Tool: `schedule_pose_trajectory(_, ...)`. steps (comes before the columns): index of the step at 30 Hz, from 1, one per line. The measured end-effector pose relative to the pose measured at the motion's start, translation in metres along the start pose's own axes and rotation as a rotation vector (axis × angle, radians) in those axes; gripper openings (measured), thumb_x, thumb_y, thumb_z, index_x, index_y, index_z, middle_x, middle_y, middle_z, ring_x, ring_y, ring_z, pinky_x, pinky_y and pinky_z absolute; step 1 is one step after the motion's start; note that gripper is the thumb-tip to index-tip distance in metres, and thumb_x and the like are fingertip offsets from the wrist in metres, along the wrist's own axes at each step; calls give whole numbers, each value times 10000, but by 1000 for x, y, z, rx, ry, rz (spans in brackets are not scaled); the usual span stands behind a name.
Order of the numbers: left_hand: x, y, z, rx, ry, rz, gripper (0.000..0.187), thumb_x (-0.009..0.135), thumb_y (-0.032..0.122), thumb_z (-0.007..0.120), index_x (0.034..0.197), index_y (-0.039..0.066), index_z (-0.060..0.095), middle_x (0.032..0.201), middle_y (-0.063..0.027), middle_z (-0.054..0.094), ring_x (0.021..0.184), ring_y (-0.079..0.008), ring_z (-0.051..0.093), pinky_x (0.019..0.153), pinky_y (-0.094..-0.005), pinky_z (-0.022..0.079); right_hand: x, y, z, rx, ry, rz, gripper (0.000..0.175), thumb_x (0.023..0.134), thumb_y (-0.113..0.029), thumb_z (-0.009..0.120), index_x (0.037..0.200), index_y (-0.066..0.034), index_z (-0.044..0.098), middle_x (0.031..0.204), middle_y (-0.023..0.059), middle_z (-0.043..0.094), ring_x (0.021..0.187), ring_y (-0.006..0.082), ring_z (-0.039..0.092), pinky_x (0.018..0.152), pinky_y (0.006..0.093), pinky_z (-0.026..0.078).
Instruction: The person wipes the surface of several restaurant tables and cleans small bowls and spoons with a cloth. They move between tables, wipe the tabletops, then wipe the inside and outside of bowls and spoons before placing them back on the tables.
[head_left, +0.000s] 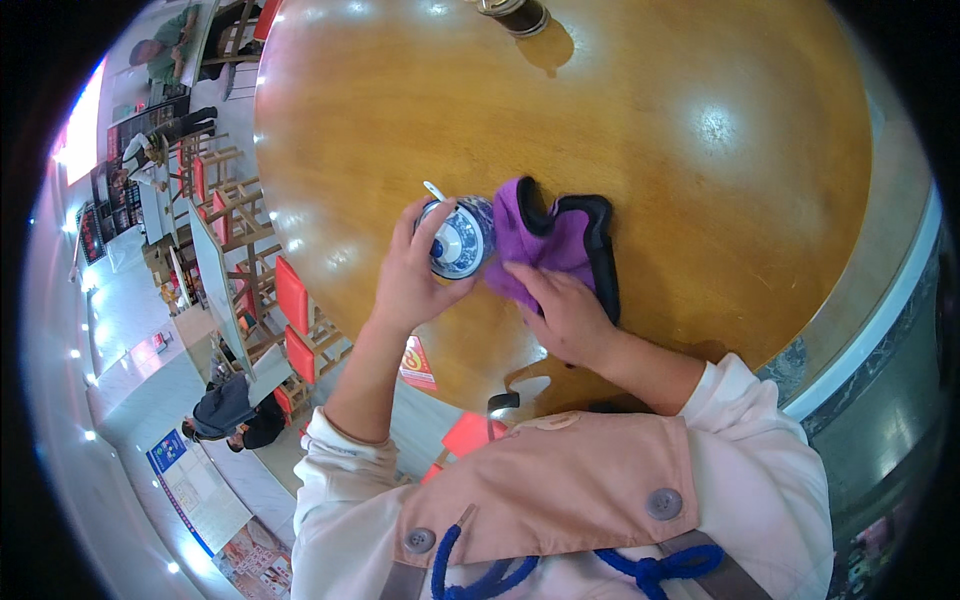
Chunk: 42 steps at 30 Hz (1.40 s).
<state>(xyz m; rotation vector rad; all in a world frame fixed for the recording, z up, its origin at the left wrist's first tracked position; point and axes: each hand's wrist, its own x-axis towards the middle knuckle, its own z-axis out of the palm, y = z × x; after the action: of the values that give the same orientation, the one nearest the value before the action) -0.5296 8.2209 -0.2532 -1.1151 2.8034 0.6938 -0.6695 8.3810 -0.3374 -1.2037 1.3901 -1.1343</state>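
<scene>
My left hand (412, 274) is wrapped around a small blue-and-white porcelain jar (463, 238) with a knobbed lid. The white handle of a spoon (433, 190) sticks out at the lid's edge, close to my fingertips. In my right hand (568, 315) is a purple cloth (551, 247) with black edging, bunched and folded over. The cloth lies against the right side of the jar or very close to it; contact is hard to tell. Both hands are above the near half of a round wooden table (697, 247).
A glass container with dark contents (517, 15) stands at the table's far edge. Near me are a red-and-white printed card (417, 365) and a dark-topped object (502, 401). Red-backed chairs (292, 294), other tables and several people fill the left. A ledge (870, 322) curves along the right.
</scene>
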Motion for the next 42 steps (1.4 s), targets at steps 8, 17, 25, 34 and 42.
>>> schedule_pose_trajectory(8, 11, 5, -3, 136, -92, -45, 915, 534, 197, 832, 1374, 211, 469, 1224, -184, 488, 1106, -372, 538, 915, -436, 491, 33, 4, -4, 316, 322, 31, 428, 900, -72, 565, 1314, -15, 469, 1183, 232, 583, 1102, 379, 567, 931, 412, 448)
schedule_pose_trajectory(17, 25, 3, -2, 157, -20, -83, 906, 537, 237, 841, 1366, 202, 478, 1197, -169, 506, 1063, -343, 572, 876, -420, 514, -45, 14, 11, 168, -255, 52, 450, 872, -89, 576, 1311, -56, 487, 1089, 227, 601, 1017, 402, 570, 871, 445, 460)
schedule_pose_trajectory(25, 28, -3, -5, 130, -60, -150, 936, 555, 233, 860, 1393, 175, 446, 1203, -171, 520, 1117, -336, 545, 943, -417, 478, -26, 0, -33, 428, 160, 85, 391, 887, -164, 572, 1249, -23, 531, 1074, 223, 644, 1004, 374, 634, 857, 415, 496)
schedule_pose_trajectory(34, 82, 3, -12, 93, 33, -163, 922, 610, 303, 829, 1418, 182, 402, 1236, -183, 501, 1127, -341, 552, 951, -406, 481, 11, 2, -33, 455, 35, 166, 394, 901, -158, 585, 1269, -26, 532, 1088, 178, 657, 995, 246, 650, 877, 342, 493)
schedule_pose_trajectory(42, 81, 1, -6, 169, 418, 122, 942, 626, 383, 843, 1412, 119, 397, 1388, -287, 387, 1271, -484, 384, 1077, -485, 335, -18, -29, -19, 593, -314, 269, 379, 944, -192, 581, 1277, -13, 548, 1155, 108, 616, 1053, 164, 568, 928, 314, 455)
